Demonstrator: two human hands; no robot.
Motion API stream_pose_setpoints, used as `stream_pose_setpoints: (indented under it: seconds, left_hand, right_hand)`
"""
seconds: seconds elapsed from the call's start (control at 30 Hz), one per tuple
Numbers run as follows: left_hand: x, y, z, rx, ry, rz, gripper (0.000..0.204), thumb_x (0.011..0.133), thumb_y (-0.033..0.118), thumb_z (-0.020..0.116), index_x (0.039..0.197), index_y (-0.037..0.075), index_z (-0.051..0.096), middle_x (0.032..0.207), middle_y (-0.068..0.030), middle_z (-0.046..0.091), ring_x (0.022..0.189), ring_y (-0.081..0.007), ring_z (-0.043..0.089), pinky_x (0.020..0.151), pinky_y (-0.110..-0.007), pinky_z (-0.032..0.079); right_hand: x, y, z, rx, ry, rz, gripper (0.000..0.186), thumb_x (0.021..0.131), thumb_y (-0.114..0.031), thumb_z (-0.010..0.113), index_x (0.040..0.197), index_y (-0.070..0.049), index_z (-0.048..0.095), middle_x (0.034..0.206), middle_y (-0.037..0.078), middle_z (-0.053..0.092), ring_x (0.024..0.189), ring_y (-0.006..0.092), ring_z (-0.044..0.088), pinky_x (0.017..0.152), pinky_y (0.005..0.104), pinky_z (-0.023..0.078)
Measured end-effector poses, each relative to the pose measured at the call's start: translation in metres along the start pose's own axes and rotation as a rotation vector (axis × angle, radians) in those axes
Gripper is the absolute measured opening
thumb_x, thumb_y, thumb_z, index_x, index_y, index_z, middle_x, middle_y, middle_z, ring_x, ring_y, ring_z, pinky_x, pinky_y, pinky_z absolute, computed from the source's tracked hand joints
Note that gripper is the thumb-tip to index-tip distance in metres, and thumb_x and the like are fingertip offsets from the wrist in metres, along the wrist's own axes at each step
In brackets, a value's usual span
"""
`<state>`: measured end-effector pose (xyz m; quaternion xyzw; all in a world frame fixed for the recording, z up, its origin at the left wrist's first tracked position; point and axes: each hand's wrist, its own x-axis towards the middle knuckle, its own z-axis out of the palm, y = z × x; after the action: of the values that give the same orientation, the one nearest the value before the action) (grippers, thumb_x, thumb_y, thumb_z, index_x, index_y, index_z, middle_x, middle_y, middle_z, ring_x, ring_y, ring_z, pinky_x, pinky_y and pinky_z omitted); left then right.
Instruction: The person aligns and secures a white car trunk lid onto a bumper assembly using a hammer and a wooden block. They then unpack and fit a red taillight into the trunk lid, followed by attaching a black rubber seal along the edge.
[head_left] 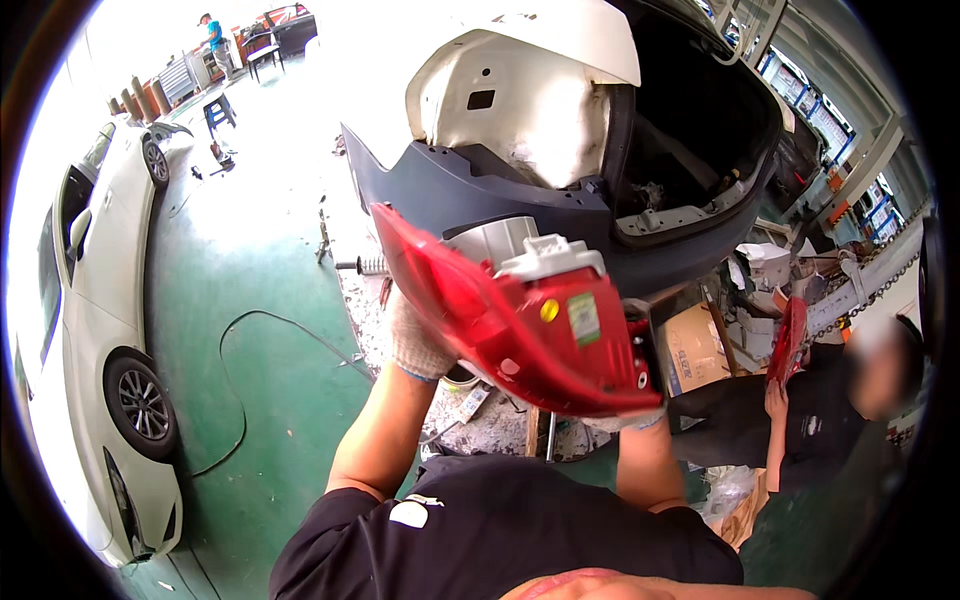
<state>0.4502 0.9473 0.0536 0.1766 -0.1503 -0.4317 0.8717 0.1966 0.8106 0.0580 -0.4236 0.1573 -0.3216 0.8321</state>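
I hold a red tail lamp assembly with a grey housing, a yellow sticker and a pale label up in front of me. My left hand, in a knitted glove, grips its left side from beneath. My right hand, also gloved, holds its lower right end, with the fingers mostly hidden behind the lamp. Beyond the lamp stands a car's rear body with a white panel, a dark grey bumper and an open dark boot.
A white car stands at left, with a hose on the green floor. At right, a co-worker in black holds another red lamp beside cardboard and a chain. A person in blue stands far back near a stool.
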Motion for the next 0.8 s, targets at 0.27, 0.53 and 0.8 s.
stream_pose_setpoints:
  seconds: [0.27,0.53,0.8]
  left_hand:
    - [0.035,0.015,-0.015,0.190,0.009,0.277,0.055,0.114,0.032,0.048,0.160,0.003,0.037,0.149,-0.0255,0.058,0.132,-0.0390,0.062,0.110,-0.049,0.056]
    - [0.077,0.032,0.062,0.330,0.058,0.527,0.061,0.114,0.056,0.042,0.151,0.008,0.050,0.144,-0.0147,0.063,0.128,-0.0306,0.063,0.115,-0.047,0.048]
    - [0.154,0.033,0.051,0.617,0.168,0.605,0.048,0.115,0.046,0.048,0.136,0.006,0.063,0.132,-0.0065,0.068,0.121,-0.0183,0.063,0.111,-0.037,0.048]
  right_hand:
    - [0.039,-0.072,0.035,-1.138,-0.562,-0.932,0.078,0.055,-0.015,0.096,0.127,-0.004,0.067,0.119,0.009,0.069,0.121,0.0355,0.064,0.103,0.0456,0.052]
    - [0.105,-0.091,0.015,-0.843,-0.430,-0.634,0.123,0.064,-0.038,0.104,0.162,-0.002,0.039,0.147,0.016,0.061,0.138,0.0294,0.058,0.119,0.0408,0.043]
    - [0.157,-0.081,0.035,-0.540,-0.247,-0.599,0.124,0.085,-0.059,0.088,0.168,0.007,0.024,0.153,0.024,0.056,0.139,0.0268,0.056,0.119,0.0395,0.044]
